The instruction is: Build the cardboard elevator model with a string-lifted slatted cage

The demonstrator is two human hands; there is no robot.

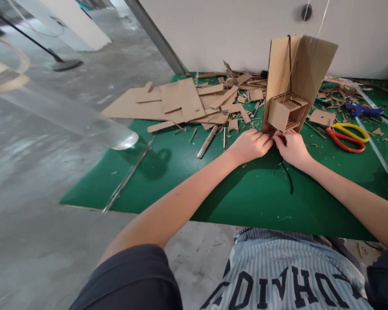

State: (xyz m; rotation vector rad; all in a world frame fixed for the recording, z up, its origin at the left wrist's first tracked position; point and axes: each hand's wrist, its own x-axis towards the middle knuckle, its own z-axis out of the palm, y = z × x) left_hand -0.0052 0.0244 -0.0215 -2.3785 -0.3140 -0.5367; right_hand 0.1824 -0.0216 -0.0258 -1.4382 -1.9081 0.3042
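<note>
A tall cardboard stand (pixel 280 64), folded to a corner, stands upright on the green tabletop. Inside its corner hangs a small open cardboard box (pixel 278 113) on a black cord (pixel 290 64) that runs over the top edge. My left hand (pixel 251 144) is closed in a pinch at the foot of the stand. Facing it, my right hand (pixel 292 148) is also closed, its fingertips nearly meeting the left ones under the box. Between the hands a loose black cord end (pixel 288 178) trails onto the table. What the fingertips grip is hidden.
Flat cardboard pieces (pixel 181 101) and scraps lie left and behind. Scissors (pixel 347 137) with red and yellow handles and a blue glue gun (pixel 364 110) are on the right. A blurred clear tube (pixel 84 118) juts in from the left. Clear strips (pixel 129 174) cross the table.
</note>
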